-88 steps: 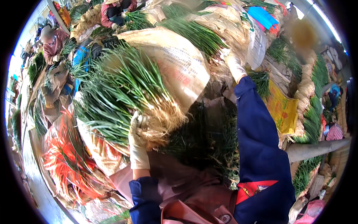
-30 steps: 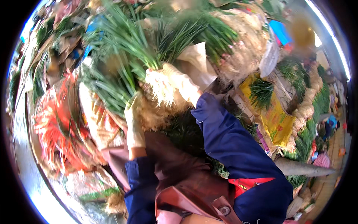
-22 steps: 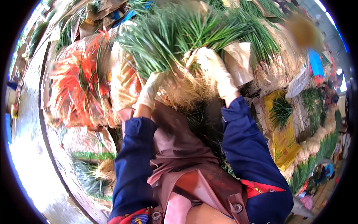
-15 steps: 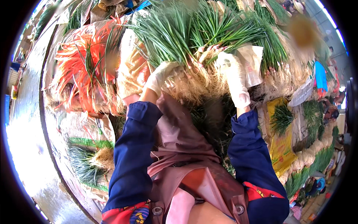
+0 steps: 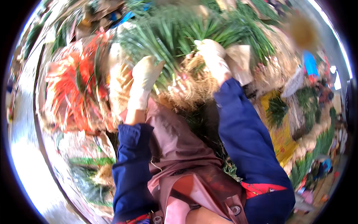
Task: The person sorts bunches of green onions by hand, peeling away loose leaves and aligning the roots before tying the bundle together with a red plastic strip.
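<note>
A large heap of spring onions (image 5: 164, 39) lies in front of me, green leaves pointing away and pale, stringy roots (image 5: 186, 93) toward me. My left hand (image 5: 143, 76), in a white glove, is at the heap's left side, its thumb apart from the fingers and nothing seen in it. My right hand (image 5: 212, 54), also gloved, reaches over the middle of the heap. Its fingers curl down onto the stems of some spring onions just above the roots; motion blur softens the fingertips. Whitish bulbs (image 5: 179, 86) show between the two hands.
Orange-red plastic strips (image 5: 71, 84) lie in a pile at the left. A brown paper sheet (image 5: 239, 61) is right of my right hand. Small onion bunches sit on a yellow sack (image 5: 278, 140) at the right and at the lower left. A brown apron (image 5: 179, 138) covers my lap.
My left hand has lifted off the roots and moved up and left. My right hand has moved left and farther over the stems. The whole view has shifted a little.
</note>
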A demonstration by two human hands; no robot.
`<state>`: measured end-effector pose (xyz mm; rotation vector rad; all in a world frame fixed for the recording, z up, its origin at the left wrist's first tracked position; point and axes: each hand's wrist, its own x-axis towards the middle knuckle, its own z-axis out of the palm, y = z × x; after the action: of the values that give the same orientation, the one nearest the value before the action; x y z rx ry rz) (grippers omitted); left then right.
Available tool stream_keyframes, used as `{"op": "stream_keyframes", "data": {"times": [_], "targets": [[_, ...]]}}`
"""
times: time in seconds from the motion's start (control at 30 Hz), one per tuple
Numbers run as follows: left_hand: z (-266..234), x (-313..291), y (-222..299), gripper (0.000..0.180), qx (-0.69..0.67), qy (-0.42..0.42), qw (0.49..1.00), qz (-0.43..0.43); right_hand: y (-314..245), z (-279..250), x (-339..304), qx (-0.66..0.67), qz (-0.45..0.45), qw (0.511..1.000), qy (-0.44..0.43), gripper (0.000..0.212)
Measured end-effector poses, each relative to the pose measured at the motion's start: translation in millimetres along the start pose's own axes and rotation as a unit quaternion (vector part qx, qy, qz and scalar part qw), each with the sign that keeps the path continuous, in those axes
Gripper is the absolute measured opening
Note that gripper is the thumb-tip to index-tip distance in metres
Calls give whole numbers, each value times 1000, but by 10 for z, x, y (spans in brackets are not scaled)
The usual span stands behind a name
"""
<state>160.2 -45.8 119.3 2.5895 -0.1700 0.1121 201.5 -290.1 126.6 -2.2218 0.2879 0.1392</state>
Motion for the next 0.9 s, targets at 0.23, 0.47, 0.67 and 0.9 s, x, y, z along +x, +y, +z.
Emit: {"op": "stream_keyframes", "data": {"times": [0.23,0.47,0.67,0.9], "targets": [[351,-90,294,28,-216,9,976,22,-127,172,83,103,-14,995,3,25],[395,-356,383,24,-537,-144,821,-128,-132,388,-836,294,-141,940,-98,27],[754,-933,4,25,-707,-139,665,-197,257,727,-881,326,-66,931,-153,28],[711,-1237,281,28,-693,-182,662,-219,537,1035,-805,326,-14,935,-136,21]]}}
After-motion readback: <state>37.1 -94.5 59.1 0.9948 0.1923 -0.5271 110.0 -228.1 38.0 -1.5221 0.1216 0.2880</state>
